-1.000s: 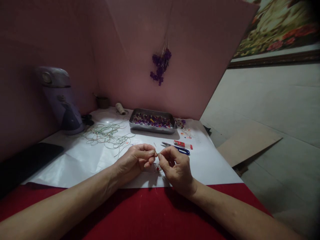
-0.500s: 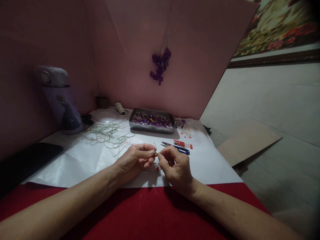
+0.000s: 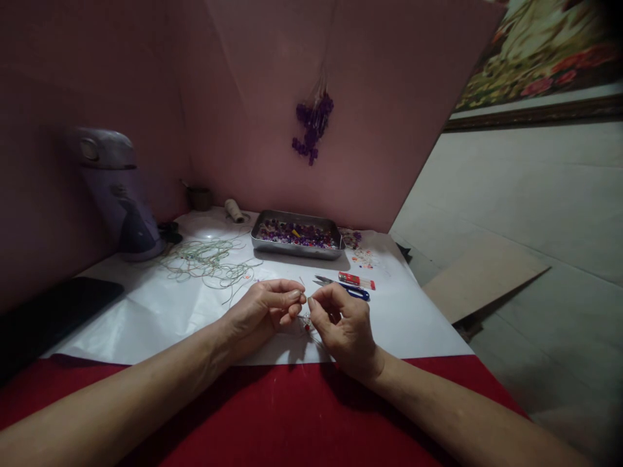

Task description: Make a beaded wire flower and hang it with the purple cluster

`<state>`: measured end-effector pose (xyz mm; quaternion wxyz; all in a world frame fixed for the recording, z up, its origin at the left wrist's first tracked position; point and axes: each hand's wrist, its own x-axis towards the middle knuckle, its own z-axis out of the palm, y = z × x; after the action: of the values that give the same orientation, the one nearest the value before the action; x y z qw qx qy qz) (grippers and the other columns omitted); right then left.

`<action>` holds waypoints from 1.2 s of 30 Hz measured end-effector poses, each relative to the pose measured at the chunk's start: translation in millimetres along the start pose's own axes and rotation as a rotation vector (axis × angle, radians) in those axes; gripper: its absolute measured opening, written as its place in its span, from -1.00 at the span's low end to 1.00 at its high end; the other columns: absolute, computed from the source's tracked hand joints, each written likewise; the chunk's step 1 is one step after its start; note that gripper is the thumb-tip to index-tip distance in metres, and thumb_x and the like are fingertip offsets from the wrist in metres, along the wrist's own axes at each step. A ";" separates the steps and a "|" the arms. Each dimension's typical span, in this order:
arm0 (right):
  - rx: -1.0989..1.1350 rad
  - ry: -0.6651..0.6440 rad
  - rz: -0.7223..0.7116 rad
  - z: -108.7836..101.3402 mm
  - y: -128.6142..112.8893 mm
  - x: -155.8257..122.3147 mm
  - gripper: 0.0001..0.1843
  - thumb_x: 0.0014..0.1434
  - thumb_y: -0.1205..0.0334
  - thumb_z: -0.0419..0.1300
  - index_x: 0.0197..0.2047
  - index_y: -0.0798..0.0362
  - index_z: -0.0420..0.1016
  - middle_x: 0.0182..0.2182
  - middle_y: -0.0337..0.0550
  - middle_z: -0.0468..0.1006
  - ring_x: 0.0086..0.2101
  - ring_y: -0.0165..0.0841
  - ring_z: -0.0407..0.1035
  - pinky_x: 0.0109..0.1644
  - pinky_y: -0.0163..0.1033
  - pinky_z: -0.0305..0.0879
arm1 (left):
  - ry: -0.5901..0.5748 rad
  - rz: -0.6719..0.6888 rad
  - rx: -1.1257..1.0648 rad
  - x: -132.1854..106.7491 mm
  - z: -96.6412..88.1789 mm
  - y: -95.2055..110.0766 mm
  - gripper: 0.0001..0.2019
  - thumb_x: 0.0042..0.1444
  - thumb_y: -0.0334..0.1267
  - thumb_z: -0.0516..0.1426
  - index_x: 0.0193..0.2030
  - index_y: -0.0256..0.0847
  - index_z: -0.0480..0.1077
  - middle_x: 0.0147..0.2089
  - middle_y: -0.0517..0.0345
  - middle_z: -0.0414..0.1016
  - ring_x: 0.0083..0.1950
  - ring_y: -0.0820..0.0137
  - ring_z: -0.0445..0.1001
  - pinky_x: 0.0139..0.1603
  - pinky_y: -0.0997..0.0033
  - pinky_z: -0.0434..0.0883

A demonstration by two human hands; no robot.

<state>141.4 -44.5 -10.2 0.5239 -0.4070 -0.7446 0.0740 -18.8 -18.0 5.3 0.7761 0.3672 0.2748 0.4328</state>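
My left hand [image 3: 265, 311] and my right hand [image 3: 343, 324] meet fingertip to fingertip over the white sheet [image 3: 160, 311]. Both are pinched shut on a thin thread with small beads [image 3: 305, 322], a red bead showing just below the fingers. Right behind my right hand lie blue-handled thread snips [image 3: 346, 288] and a red lighter [image 3: 356, 280]. Farther back stands a metal tray [image 3: 294, 248] filled with purple and red beads.
A tangle of pale green cord [image 3: 207, 259] lies left of the tray, with a purple lamp [image 3: 119, 194], a thread spool [image 3: 234, 211] and a small cup [image 3: 200, 198] behind it. A purple bead cluster [image 3: 313, 126] hangs on the pink backboard. Red cloth [image 3: 272, 421] covers the near table.
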 end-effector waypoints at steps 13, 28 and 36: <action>-0.007 -0.008 0.006 0.8 0.6 -0.1 -0.87 0.15 0.36 0.13 -0.44 0.05 0.33 -0.63 -0.35 0.32 -0.65 -0.52 0.14 -0.58 -0.39 0.07 | 0.008 0.000 0.033 -1.4 3.0 0.3 -0.89 -0.10 -0.51 0.28 -0.37 -0.42 0.49 -0.45 0.09 0.46 -0.55 0.61 0.31 -0.59 0.66 0.21; -0.024 -0.016 0.004 -0.6 -1.6 0.6 -0.87 0.15 0.34 0.11 -0.45 0.05 0.32 -0.64 -0.35 0.31 -0.65 -0.51 0.16 -0.57 -0.38 0.09 | -0.015 -0.016 0.025 -1.6 1.4 0.1 -0.90 -0.07 -0.50 0.26 -0.35 -0.40 0.48 -0.44 0.11 0.45 -0.55 0.63 0.28 -0.59 0.66 0.16; -0.011 -0.024 0.009 -0.8 -1.9 0.9 -0.86 0.15 0.33 0.11 -0.45 0.05 0.33 -0.64 -0.35 0.32 -0.65 -0.51 0.16 -0.57 -0.38 0.09 | -0.013 -0.024 0.033 -2.5 2.4 0.9 -0.90 -0.09 -0.48 0.28 -0.37 -0.40 0.48 -0.45 0.13 0.43 -0.55 0.62 0.28 -0.59 0.65 0.16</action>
<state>140.9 -45.3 -8.2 0.5124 -0.4123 -0.7493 0.0774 -18.6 -20.7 7.7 0.7769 0.3795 0.2813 0.4163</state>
